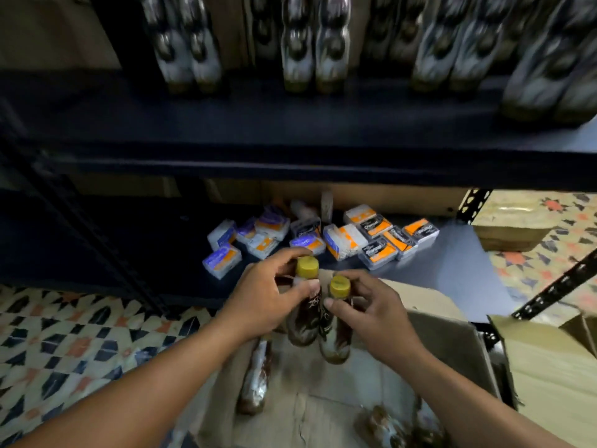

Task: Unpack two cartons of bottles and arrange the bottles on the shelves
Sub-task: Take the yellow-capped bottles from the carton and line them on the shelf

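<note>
Two dark bottles with yellow caps are held upright side by side above an open carton [452, 344]. My left hand [261, 295] grips the neck of the left bottle [305, 318]. My right hand [371, 305] grips the neck of the right bottle [334, 331]. More bottles lie in the carton: one [255, 376] at the left and a few [397, 425] at the bottom right. Several bottles [300, 43] of the same kind stand in pairs on the dark upper shelf [258, 124], blurred.
Small orange, white and black packs [323, 237] lie scattered on the lower shelf [458, 273]. A second carton [549, 367] sits at the right. Perforated metal shelf struts [562, 282] stand at the right. Patterned floor tiles [64, 337] lie at the left.
</note>
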Action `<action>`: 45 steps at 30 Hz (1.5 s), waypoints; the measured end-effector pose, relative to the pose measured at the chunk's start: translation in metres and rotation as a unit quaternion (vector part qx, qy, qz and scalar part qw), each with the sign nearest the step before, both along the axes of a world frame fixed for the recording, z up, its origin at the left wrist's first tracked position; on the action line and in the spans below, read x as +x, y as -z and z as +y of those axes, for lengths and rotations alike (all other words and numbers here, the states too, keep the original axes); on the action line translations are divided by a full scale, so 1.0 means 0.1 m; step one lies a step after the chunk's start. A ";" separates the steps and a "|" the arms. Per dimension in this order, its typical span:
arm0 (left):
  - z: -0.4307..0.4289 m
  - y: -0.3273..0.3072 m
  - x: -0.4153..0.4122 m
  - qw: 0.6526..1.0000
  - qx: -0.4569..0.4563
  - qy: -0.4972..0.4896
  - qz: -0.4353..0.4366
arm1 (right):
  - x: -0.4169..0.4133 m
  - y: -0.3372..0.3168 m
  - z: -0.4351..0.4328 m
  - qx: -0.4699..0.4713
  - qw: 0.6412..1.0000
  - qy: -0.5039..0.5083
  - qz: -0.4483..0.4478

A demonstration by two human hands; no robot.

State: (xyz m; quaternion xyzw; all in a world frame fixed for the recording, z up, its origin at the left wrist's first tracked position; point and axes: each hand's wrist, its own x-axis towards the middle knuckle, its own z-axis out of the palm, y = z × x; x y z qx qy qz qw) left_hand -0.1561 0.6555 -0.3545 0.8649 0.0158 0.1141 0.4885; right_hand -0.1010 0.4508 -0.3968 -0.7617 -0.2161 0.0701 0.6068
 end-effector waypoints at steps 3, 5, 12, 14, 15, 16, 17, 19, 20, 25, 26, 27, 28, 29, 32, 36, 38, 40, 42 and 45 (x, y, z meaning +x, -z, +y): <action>0.04 -0.68 0.02 0.999 -0.024 0.023 -0.040 | 0.00 -0.79 0.06 0.002 0.999 0.008 -0.053; 0.10 -1.09 -0.01 0.997 -0.023 0.039 -0.059 | -0.01 -1.26 0.12 0.016 0.997 0.016 -0.077; 0.36 -2.13 -0.06 0.987 -0.041 0.108 -0.112 | -0.15 -2.49 0.33 0.030 0.991 0.059 -0.119; 0.41 -2.34 -0.08 0.984 -0.035 0.118 -0.131 | -0.20 -2.72 0.40 0.030 0.989 0.066 -0.131; 0.44 -2.43 -0.09 0.983 -0.030 0.121 -0.137 | -0.22 -2.81 0.42 0.031 0.988 0.068 -0.135; 0.47 -2.51 -0.08 0.982 -0.022 0.122 -0.144 | -0.24 -2.90 0.45 0.030 0.987 0.073 -0.138; 0.50 -2.59 -0.07 0.981 -0.014 0.121 -0.151 | -0.26 -2.99 0.48 0.028 0.986 0.078 -0.143; 0.53 -2.73 -0.02 0.980 -0.007 0.119 -0.161 | -0.25 -3.15 0.53 0.021 0.984 0.086 -0.152; 0.54 -2.78 0.02 0.979 -0.006 0.118 -0.165 | -0.22 -3.22 0.55 0.017 0.984 0.091 -0.155; 0.50 -2.99 0.37 0.981 -0.005 0.108 -0.161 | 0.14 -3.44 0.59 -0.015 0.976 0.135 -0.169; 0.49 -3.00 0.47 0.982 -0.009 0.109 -0.156 | 0.22 -3.45 0.58 -0.021 0.975 0.145 -0.168; 0.47 -3.01 0.57 0.982 -0.011 0.112 -0.152 | 0.31 -3.46 0.58 -0.026 0.974 0.154 -0.161; 0.44 -3.01 0.66 0.982 -0.010 0.114 -0.149 | 0.38 -3.46 0.57 -0.032 0.974 0.165 -0.154; 0.40 -3.01 0.75 0.982 -0.006 0.114 -0.149 | 0.46 -3.44 0.56 -0.040 0.972 0.179 -0.148; 0.28 -3.00 1.00 0.982 0.004 0.117 -0.149 | 0.64 -3.37 0.51 -0.068 0.964 0.219 -0.133; 0.18 -2.94 1.31 0.980 0.033 0.129 -0.145 | 0.78 -3.30 0.41 -0.045 0.958 0.260 -0.112; 0.17 -2.88 1.42 0.980 0.029 0.139 -0.136 | 0.82 -3.30 0.37 -0.050 0.959 0.260 -0.105; 0.17 -2.83 1.49 0.980 0.020 0.150 -0.132 | 0.85 -3.30 0.33 -0.056 0.958 0.259 -0.105; 0.19 -2.79 1.53 0.978 0.025 0.156 -0.136 | 0.87 -3.29 0.32 -0.057 0.958 0.259 -0.109; 0.22 -2.78 1.55 0.976 0.027 0.167 -0.135 | 0.90 -3.28 0.30 -0.060 0.958 0.256 -0.116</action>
